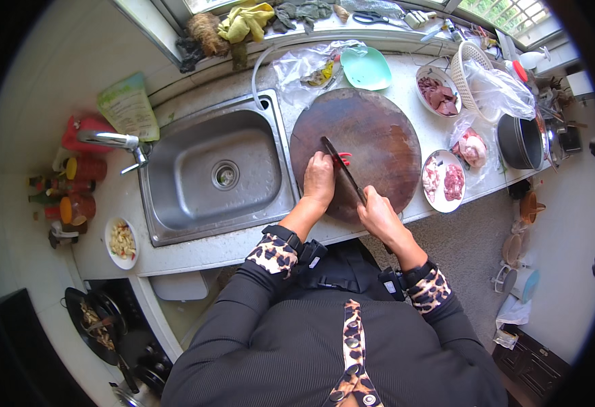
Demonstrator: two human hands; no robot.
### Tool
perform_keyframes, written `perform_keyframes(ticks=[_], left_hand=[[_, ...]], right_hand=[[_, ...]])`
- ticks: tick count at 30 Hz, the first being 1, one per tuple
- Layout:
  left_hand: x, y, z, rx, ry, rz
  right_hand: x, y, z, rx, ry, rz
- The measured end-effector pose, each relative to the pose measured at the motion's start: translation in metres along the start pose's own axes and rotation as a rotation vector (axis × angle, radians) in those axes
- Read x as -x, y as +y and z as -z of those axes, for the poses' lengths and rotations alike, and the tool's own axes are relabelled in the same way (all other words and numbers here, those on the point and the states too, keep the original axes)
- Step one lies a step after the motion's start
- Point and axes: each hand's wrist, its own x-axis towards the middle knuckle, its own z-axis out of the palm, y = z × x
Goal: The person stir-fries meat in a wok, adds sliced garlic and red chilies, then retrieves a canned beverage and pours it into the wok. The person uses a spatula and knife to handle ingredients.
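A round wooden chopping board (379, 127) lies on the counter before me. My right hand (380, 212) grips the handle of a dark-bladed kitchen knife (347, 171), seen nearly edge-on. Beside the blade, the bent fingers of my left hand (320, 179) press red chili peppers (345, 158) against the board. Thin red pieces stick out on the blade's right side; my fingers hide the rest. Close to the board's right edge is a white plate (444, 202) with two heaps of cut raw meat (454, 182).
A stainless steel sink (211, 152) adjoins the board's left side. Behind the board are a turquoise dish (366, 68) and plastic bags. Rightward stand a bowl of dark sliced meat (437, 96), bagged raw meat (471, 147) and a dark pot (519, 142). A wok (91, 325) sits lower left.
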Motion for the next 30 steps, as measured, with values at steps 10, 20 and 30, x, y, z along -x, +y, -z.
perform_keyframes(ticks=[10,20,30], left_hand=[[-0.006,0.003,0.005,-0.018,-0.04,0.004],[-0.017,0.007,-0.004,0.163,0.004,0.215],[-0.011,0.02,-0.016,0.322,0.08,0.32]], right_hand=[[-0.049,-0.012,-0.01,-0.176,0.095,0.06],[-0.002,0.066,0.031,-0.975,-0.264,-0.345],[-0.003,0.058,-0.007,-1.113,-0.404,-0.318]])
